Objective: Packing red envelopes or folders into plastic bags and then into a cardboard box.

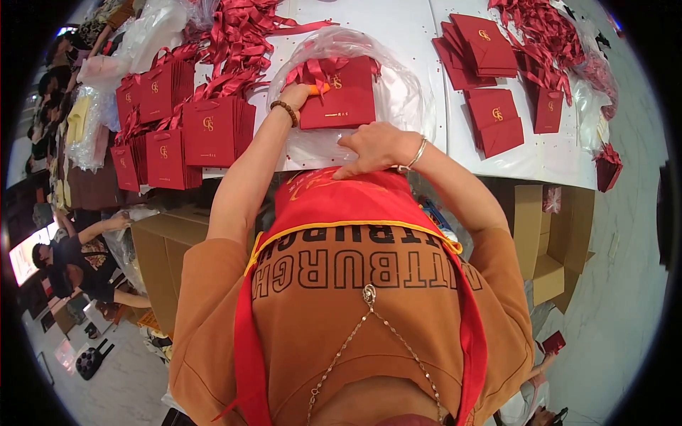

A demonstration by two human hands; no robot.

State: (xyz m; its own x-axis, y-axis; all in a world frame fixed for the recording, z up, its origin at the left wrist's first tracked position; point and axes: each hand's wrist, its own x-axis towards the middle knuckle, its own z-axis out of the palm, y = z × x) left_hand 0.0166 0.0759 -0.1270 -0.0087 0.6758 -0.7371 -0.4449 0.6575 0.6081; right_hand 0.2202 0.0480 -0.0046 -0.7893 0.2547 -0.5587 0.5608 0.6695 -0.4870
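A red paper gift bag with gold print and red ribbon handles lies in a clear plastic bag in front of me; whether more bags lie under it is hidden. My left hand, with a beaded bracelet at the wrist, grips its left edge. Something orange covers a fingertip lying on its front. Just below the gift bag's bottom edge is my right hand, thumb and forefinger apart, over the plastic at the table's near edge. Its other fingers are partly hidden.
Stacks of red gift bags stand at the left, beneath a heap of red ribbons. More gift bags lie on the right of the white table. Cardboard boxes flank me below. Other people are at the far left.
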